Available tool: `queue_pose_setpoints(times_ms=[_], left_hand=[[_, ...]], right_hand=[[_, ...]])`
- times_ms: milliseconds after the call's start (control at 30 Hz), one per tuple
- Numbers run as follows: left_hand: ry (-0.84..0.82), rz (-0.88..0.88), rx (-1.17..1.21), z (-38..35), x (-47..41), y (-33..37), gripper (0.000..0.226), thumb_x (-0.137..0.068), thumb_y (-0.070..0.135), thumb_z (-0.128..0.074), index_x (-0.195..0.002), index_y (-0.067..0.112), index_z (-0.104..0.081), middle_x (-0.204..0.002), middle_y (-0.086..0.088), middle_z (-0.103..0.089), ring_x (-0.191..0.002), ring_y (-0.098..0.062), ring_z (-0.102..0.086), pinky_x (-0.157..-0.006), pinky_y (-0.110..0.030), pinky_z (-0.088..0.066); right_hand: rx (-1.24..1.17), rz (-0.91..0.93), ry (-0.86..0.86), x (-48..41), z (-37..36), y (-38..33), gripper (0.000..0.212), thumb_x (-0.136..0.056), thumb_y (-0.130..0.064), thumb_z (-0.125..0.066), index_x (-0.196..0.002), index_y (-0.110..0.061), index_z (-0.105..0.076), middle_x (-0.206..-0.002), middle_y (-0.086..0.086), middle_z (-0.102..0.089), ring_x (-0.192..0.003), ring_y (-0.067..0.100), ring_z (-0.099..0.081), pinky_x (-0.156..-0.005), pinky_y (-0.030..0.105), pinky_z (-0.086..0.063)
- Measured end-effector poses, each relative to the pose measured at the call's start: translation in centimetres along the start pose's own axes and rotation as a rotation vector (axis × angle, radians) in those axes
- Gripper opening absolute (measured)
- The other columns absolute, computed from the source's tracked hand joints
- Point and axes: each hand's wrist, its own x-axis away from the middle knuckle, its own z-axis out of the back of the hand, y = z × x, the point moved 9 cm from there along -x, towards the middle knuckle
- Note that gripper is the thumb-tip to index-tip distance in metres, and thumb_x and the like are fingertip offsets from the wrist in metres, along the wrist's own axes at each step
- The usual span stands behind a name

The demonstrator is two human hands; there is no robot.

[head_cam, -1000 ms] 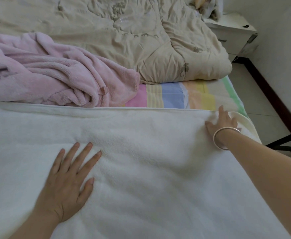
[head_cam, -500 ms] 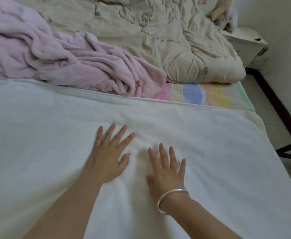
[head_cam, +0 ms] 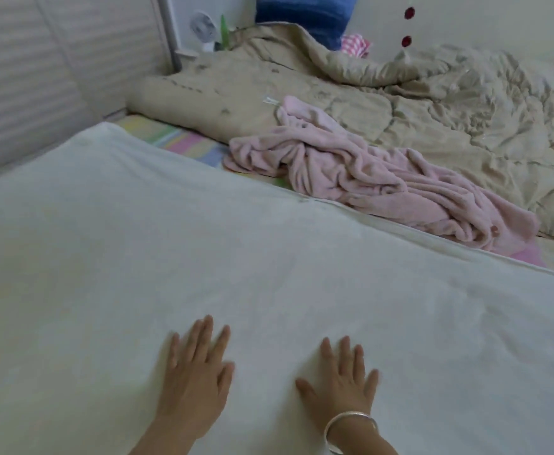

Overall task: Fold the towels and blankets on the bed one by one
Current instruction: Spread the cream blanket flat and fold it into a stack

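A large white blanket (head_cam: 203, 244) lies spread flat across the near part of the bed. My left hand (head_cam: 196, 376) presses flat on it near the bottom middle, fingers straight and spread. My right hand (head_cam: 341, 382), with a silver bangle on the wrist, lies flat on the blanket a short way to the right, fingers also straight. Beyond the blanket's far edge a pink fleece blanket (head_cam: 367, 182) lies crumpled in a heap.
A beige quilt (head_cam: 433, 103) is bunched across the far side of the bed. A striped pastel sheet (head_cam: 177, 139) shows between the blankets. A wall with a sliding door (head_cam: 39, 77) runs along the left. A blue pillow (head_cam: 305, 14) and a small fan (head_cam: 203, 27) sit at the head.
The view has swung left toward the head of the bed. My right hand came in from the blanket's right corner to beside my left, and the hands have since spread slightly apart.
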Motion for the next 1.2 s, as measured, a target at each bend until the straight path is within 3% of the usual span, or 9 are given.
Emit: queue_pose_setpoints(times_ms=[100, 167, 333, 467, 567, 733, 900, 1033, 1200], left_hand=[[-0.025, 0.251, 0.012, 0.6, 4.4, -10.8, 0.074, -0.098, 0.051, -0.006, -0.133, 0.014, -0.06, -0.143, -0.017, -0.049, -0.133, -0.03, -0.043, -0.108, -0.053, -0.025], [-0.069, 0.369, 0.004, 0.7, 8.2, -15.9, 0.065, -0.093, 0.049, -0.022, -0.129, 0.013, -0.063, -0.14, -0.019, -0.051, -0.127, -0.034, -0.052, -0.104, -0.055, -0.037], [-0.116, 0.572, 0.04, 2.0, 17.5, -25.0, 0.061, -0.083, 0.044, -0.032, -0.123, 0.013, -0.067, -0.141, -0.019, -0.05, -0.118, -0.034, -0.06, -0.089, -0.054, -0.051], [-0.021, 0.679, 0.188, 4.0, 19.4, -33.2, 0.055, -0.1, 0.041, -0.032, -0.152, 0.022, -0.028, -0.163, -0.006, 0.0, -0.147, -0.023, -0.02, -0.118, -0.038, -0.024], [0.108, 0.768, 0.24, 5.0, 19.0, -39.9, 0.051, -0.099, 0.032, -0.041, -0.148, 0.021, -0.033, -0.163, -0.005, -0.008, -0.143, -0.026, -0.025, -0.112, -0.037, -0.03], [0.256, 0.949, 0.332, 4.6, 15.4, -52.6, 0.054, -0.094, 0.03, -0.052, -0.144, 0.018, -0.035, -0.16, -0.006, -0.017, -0.14, -0.029, -0.026, -0.107, -0.042, -0.034], [0.364, 1.116, 0.438, 4.5, 12.4, -63.5, 0.063, -0.087, 0.04, -0.062, -0.14, 0.014, -0.04, -0.15, -0.011, -0.033, -0.138, -0.033, -0.026, -0.112, -0.045, -0.028], [0.355, 1.189, 0.475, 4.9, 10.6, -70.6, 0.061, -0.087, 0.042, -0.061, -0.14, 0.02, -0.039, -0.153, -0.013, -0.025, -0.142, -0.034, -0.018, -0.116, -0.045, -0.02], [0.411, 1.297, 0.63, 4.8, 9.8, -75.9, 0.049, -0.083, 0.04, -0.064, -0.128, 0.026, -0.052, -0.138, -0.011, -0.042, -0.126, -0.036, -0.041, -0.104, -0.042, -0.037]], right_hand=[[0.03, 0.265, 0.107, 2.4, -2.0, -11.2, 0.081, -0.074, -0.062, -0.04, -0.145, -0.024, -0.04, -0.153, 0.012, -0.035, -0.14, 0.035, -0.027, -0.108, 0.053, -0.004], [0.075, 0.428, 0.157, 4.6, -4.0, -17.1, 0.079, -0.061, -0.063, -0.036, -0.129, -0.026, -0.052, -0.134, 0.009, -0.058, -0.126, 0.032, -0.041, -0.106, 0.048, -0.009], [0.143, 0.697, 0.041, 11.8, -8.5, -27.7, 0.079, -0.057, -0.066, -0.043, -0.128, -0.031, -0.05, -0.133, 0.002, -0.059, -0.124, 0.026, -0.041, -0.106, 0.041, -0.013], [0.204, 0.853, 0.061, 14.7, -10.8, -34.7, 0.083, -0.047, -0.07, -0.048, -0.122, -0.033, -0.049, -0.125, -0.001, -0.065, -0.12, 0.022, -0.047, -0.107, 0.032, -0.03], [0.267, 0.925, 0.034, 15.4, -12.4, -39.6, 0.073, -0.049, -0.068, -0.048, -0.115, -0.036, -0.052, -0.116, -0.002, -0.069, -0.106, 0.018, -0.067, -0.081, 0.029, -0.054], [0.227, 0.952, 0.166, 12.1, -12.7, -53.0, 0.042, -0.043, -0.049, -0.085, -0.072, -0.034, -0.058, -0.078, -0.009, -0.057, -0.068, 0.015, -0.06, -0.052, 0.023, -0.048], [0.162, 1.036, 0.105, 9.4, -14.5, -66.9, 0.035, -0.086, -0.053, -0.058, -0.11, -0.027, -0.054, -0.114, -0.004, -0.046, -0.111, 0.019, -0.044, -0.09, 0.03, -0.037], [0.177, 0.869, -0.159, 5.1, -17.1, -72.3, 0.05, -0.071, -0.061, -0.071, -0.1, -0.029, -0.047, -0.116, -0.006, -0.046, -0.117, 0.017, -0.042, -0.098, 0.03, -0.037], [0.302, 0.676, -0.374, 2.6, -18.3, -73.3, 0.062, -0.058, -0.056, -0.083, -0.096, -0.026, -0.044, -0.106, -0.006, -0.043, -0.112, 0.017, -0.048, -0.096, 0.032, -0.042]])
